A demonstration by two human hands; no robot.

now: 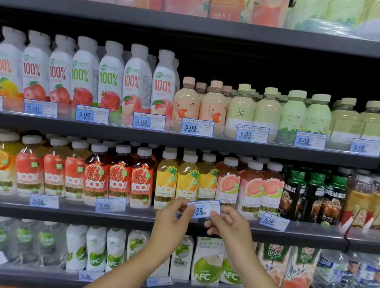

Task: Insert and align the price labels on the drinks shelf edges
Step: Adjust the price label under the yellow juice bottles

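1. The small white-and-blue paper price label (204,209) was held between both hands in front of the yellow pineapple juice bottles (187,180), just above the dark grey metal shelf edge (109,219) those bottles stood on.
2. The left hand (173,218) had its fingers (187,206) pinched together on the label's left end; the right hand (228,223) had its fingers (212,214) clamped on the lower right corner.
3. The label sat tilted, its right end higher than its left, and was not yet in the clear plastic strip along the shelf edge. Part of another blue tag showed just below the left hand; whether it was already seated there I could not tell.
4. To the left of the pineapple juice bottles, a seated price tag (110,204) stood under the red pomegranate bottles (119,176); to the right, another tag (274,221) leaned askew under the pink guava bottles (249,188).
5. Judged risks from here:
   - Pushed in while tilted, the label would probably catch on one corner and crease or sit crooked.
   - With both thumbs over the print, the price could end up hidden or smudged.
   - A knuckle pressed forward might nudge the front bottles back or tip one.
   - If a tag already occupied the slot, the new one could jam against it or cover it.
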